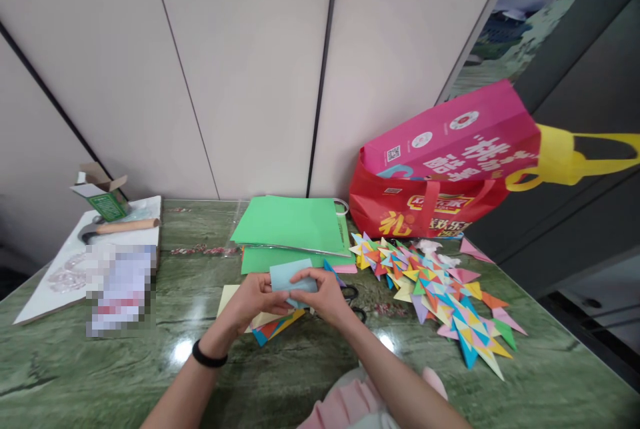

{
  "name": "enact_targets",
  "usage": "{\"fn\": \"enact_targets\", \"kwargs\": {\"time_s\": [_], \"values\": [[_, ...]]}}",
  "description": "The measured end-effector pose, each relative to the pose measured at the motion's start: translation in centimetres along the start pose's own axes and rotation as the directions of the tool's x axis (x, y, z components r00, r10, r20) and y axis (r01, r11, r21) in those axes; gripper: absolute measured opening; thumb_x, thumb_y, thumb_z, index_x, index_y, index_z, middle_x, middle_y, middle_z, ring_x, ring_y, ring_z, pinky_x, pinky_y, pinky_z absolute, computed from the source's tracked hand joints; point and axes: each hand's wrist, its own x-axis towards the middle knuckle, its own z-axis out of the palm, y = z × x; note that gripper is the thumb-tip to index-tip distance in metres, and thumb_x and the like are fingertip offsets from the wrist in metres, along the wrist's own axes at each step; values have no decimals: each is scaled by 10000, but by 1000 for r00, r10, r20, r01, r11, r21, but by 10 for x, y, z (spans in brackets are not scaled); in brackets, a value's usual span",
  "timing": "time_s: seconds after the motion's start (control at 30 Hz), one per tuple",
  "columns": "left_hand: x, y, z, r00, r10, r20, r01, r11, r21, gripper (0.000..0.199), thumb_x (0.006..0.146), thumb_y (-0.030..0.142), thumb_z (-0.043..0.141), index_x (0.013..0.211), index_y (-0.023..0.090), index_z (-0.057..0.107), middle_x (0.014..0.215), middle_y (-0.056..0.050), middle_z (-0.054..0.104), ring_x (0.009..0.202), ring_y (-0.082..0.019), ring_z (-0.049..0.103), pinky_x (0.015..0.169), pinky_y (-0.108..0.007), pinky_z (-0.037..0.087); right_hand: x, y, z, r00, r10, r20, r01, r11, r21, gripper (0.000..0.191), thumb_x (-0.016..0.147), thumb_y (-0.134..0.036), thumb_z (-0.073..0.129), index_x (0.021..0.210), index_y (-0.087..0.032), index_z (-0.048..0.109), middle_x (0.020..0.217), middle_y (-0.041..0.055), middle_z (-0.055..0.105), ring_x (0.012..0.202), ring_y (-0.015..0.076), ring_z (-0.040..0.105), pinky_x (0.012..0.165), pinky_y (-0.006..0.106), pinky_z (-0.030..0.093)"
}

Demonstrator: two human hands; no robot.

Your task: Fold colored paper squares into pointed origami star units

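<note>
As steadiness is presumably wanted, one light-blue paper (pixel 286 274) is pinched by left hand (pixel 256 300) and right hand (pixel 325 293) above the surface (pixel 170 375), mid-scene; green sheets (pixel 290 221) are stacked far, folded pieces (pixel 453 292) heaped right, seemingly within reach.

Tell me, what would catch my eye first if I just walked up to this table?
Probably the heap of many-coloured, pointed paper pieces spread over the right side of the green table. Just behind it sits a bright red bag, with a pink printed package jutting up above it. Then, near the centre, the left hand and right hand hold a small light blue paper, in front of green sheets.
</note>
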Motion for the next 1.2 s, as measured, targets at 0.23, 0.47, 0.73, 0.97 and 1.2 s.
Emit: {"fn": "enact_targets", "kwargs": {"time_s": [0.23,0.47,0.73,0.97,1.2], "values": [[1,-1,-1,999,-2,33,1,1000,19,322,513,319,795,736,107,701,660,-82,720,610,-199,676,623,-285,543,-1,-1,0,999,-28,19,28,999,-41,154,584,-224,714,730,-183,682,696,-1,636,666,156,542,603,234,403],[6,-6,7,990,103,-96,-101,995,21,265,522,322,786,659,113,698,618,-47,704,559,-177,650,616,-286,540,-1,1,2,967,-204,-151,186,975,-125,394,596,-179,678,980,-200,590,1000,52,580,933,216,528,780,303,425],[8,-6,20,962,169,-216,-192,977,-90,311,474,401,791,579,139,659,540,-8,674,608,-217,659,675,-337,535,0,10,8,971,-113,-211,113,994,-11,737,555,-202,705,1228,-183,405,1133,94,544,985,229,536,778,289,470],[9,-8,21,966,172,-194,-203,967,-156,281,506,341,793,644,128,672,599,-16,701,603,-205,659,671,-321,529,0,8,12,984,-39,-175,62,990,126,676,584,-221,677,1192,-172,385,1019,80,584,843,196,586,687,265,498],[11,-11,19,969,171,-177,-198,969,-146,286,540,323,778,687,99,679,630,-51,716,617,-202,662,687,-320,528,-1,6,11,966,-69,-248,68,998,-13,618,543,-180,671,1112,-172,428,1015,66,571,864,197,558,739,274,479]]}}
